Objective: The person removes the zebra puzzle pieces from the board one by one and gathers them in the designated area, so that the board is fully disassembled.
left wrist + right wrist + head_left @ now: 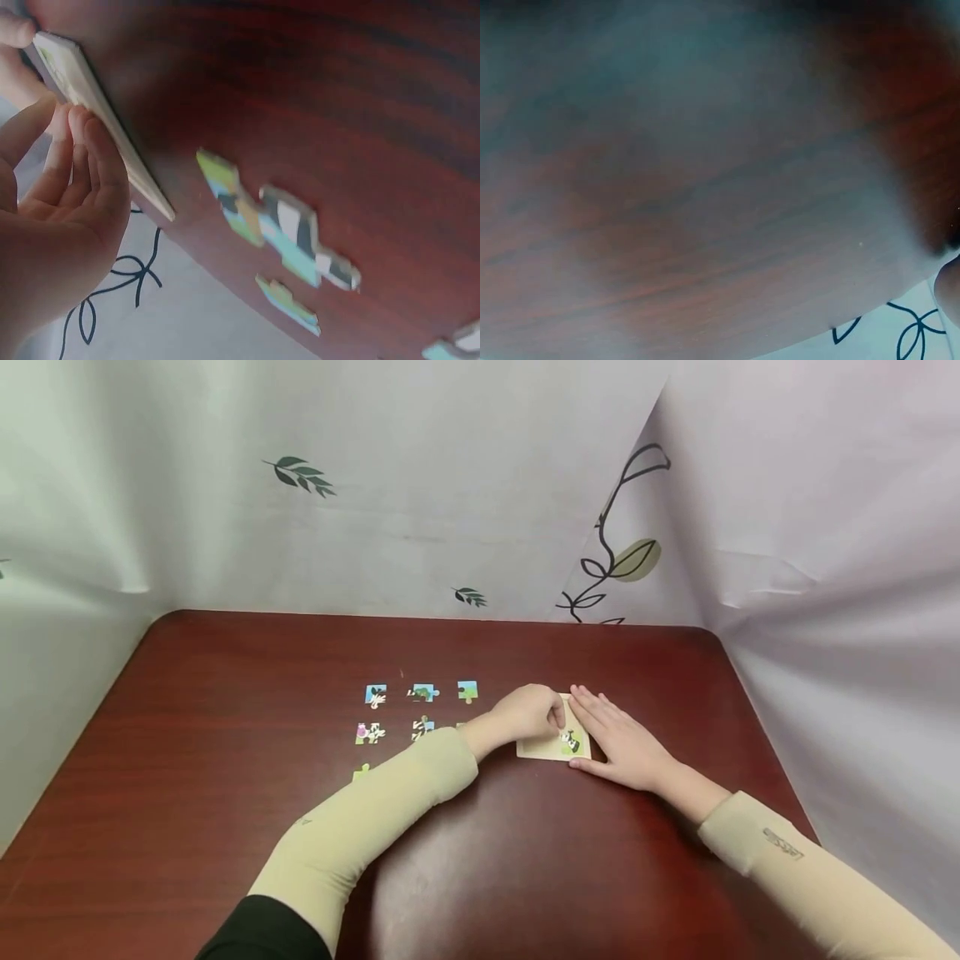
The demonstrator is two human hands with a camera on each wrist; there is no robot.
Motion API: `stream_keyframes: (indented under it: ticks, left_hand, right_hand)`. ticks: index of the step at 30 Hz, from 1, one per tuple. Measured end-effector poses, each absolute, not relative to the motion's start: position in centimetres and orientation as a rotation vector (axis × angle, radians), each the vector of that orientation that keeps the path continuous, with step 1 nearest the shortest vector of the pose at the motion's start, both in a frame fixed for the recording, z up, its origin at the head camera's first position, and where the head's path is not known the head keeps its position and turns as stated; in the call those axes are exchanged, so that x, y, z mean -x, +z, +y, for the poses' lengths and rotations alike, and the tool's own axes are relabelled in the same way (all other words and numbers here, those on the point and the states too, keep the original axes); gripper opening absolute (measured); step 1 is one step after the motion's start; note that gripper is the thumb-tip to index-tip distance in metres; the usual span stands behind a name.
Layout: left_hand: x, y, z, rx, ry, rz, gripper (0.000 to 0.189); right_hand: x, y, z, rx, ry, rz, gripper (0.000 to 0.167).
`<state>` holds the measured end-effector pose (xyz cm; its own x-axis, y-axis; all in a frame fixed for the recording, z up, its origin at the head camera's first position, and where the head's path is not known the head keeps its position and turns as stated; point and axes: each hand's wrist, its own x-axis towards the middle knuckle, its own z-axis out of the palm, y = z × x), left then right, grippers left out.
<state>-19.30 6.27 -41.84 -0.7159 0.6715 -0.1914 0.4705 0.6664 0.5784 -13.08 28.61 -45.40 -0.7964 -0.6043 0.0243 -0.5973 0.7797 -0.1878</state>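
My left hand (531, 712) reaches over a pale square puzzle board (534, 749), its fingers bent down to the surface. In the left wrist view, the left thumb and fingertips come close together at the board's face (112, 142). Whether a small piece sits between them cannot be made out. A green, black and white animal picture (572, 742) shows at the board's near right corner, beside those fingertips. Along the board's right edge lies my right hand (626, 745), fingers extended and thumb at the near corner. The right wrist view shows little of that hand.
Left of the board, loose jigsaw pieces lie spaced apart, including a blue one (376, 695), a blue-green one (468, 691) and a pink-and-white one (369, 733). My left sleeve (405, 785) covers part of this area. A patterned curtain (420, 527) stands behind the dark red table (225, 710).
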Motion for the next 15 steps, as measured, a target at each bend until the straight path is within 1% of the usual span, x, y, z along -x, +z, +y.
stream_keyframes:
  ticks: [3,10,15]
  left_hand:
    - [18.9,-42.0,6.6,-0.878,0.709,2.502,0.006]
    - [18.3,-42.2,7.0,-0.876,0.659,2.524,0.015]
    - [18.1,-42.2,7.1,-0.911,0.592,2.542,0.017]
  right_hand:
    - [12.8,-45.5,28.8,0.990,-0.308,2.932,0.098]
    - [12.9,-45.9,28.9,1.050,-0.312,2.960,0.096]
    - [13.0,-45.9,28.7,1.063,-0.308,2.966,0.096]
